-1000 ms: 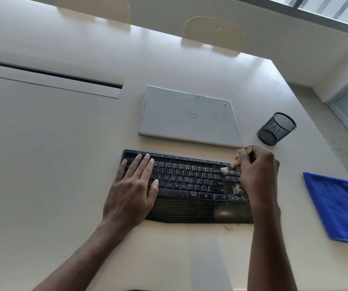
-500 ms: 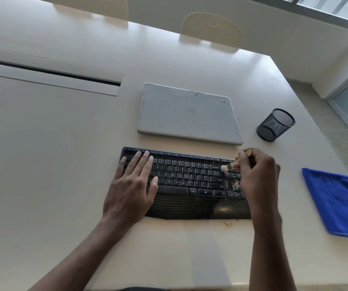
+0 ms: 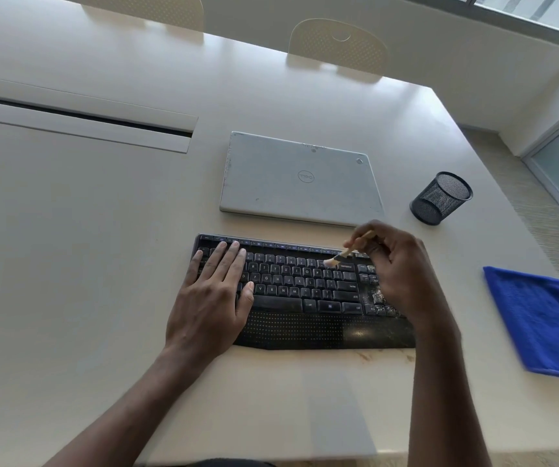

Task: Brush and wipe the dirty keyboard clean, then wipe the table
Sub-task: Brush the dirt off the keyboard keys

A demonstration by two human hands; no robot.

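A black keyboard (image 3: 305, 291) with a wrist rest lies on the pale table (image 3: 103, 264) in front of me. Pale crumbs cover its keys at the lower right, and a few specks lie on the table below its front edge. My left hand (image 3: 214, 298) rests flat on the keyboard's left side, fingers straight. My right hand (image 3: 396, 267) pinches a small wooden-handled brush (image 3: 340, 256), whose pale bristles touch the upper key rows right of centre. A folded blue cloth (image 3: 537, 321) lies to the right, near the table's edge.
A closed grey laptop (image 3: 298, 180) lies just behind the keyboard. A black mesh cup (image 3: 440, 198) stands at the right rear. A long cable slot (image 3: 79, 121) runs across the table on the left. Two chair backs (image 3: 337, 45) show at the far edge.
My right hand has lifted slightly and carried the brush leftward along the upper key rows. The left hand stays flat in the same place.
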